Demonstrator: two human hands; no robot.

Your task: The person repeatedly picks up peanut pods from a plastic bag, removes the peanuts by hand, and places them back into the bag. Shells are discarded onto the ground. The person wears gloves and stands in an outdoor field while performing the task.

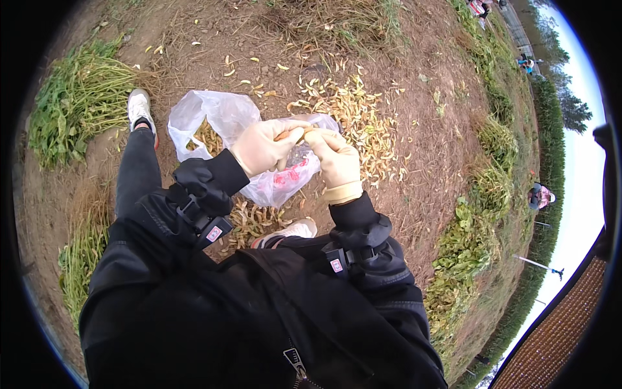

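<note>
My left hand (266, 146) and my right hand (336, 158), both in pale rubber gloves, meet over a whitish plastic bag. Their fingertips pinch a small yellow-brown pod (307, 131), partly hidden by the fingers. The plastic bag (233, 109) lies on the soil, with a heap of dry pods (210, 136) showing in its opening at the left. Red print marks its lower part. Right of the bag spreads a pile of loose yellow pods (362, 116) on the ground. More pods (250, 219) lie below the bag, beside a shoe.
My white shoes (140, 108) stand either side of the bag. Pulled green plants (82, 97) lie at the left, and a long row of plants (466, 248) runs along the right. Distant people (540, 196) are in the field by a tall green hedge-like strip.
</note>
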